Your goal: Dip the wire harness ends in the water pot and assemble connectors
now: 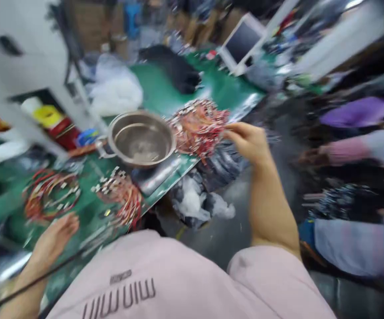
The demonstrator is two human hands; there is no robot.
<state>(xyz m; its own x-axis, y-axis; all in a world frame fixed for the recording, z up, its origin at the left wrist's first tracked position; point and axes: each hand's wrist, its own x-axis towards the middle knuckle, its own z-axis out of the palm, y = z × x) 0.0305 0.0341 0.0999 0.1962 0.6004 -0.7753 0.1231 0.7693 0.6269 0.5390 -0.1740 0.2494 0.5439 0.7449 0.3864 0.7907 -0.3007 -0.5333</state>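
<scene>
My right hand [249, 141] is closed in a pinch on a large bundle of red and orange wires with white connectors [198, 126], at the green table's right edge. A steel bowl [141, 138] stands on a small scale [155, 176] just left of that bundle. My left hand [56, 237] lies low on the green table [165, 91] with fingers stretched out, holding nothing, below a coiled loop of red wires [50, 195]. Another wire bunch [125, 199] lies between the loop and the scale. The picture is smeared by motion.
A white plastic bag [115, 88] and a black heap [175, 68] lie further back on the table. A white monitor [241, 42] stands at the far end. Tape rolls [47, 116] sit at the left. Bags [201, 195] lie on the floor. Other people's sleeves [361, 113] show at the right.
</scene>
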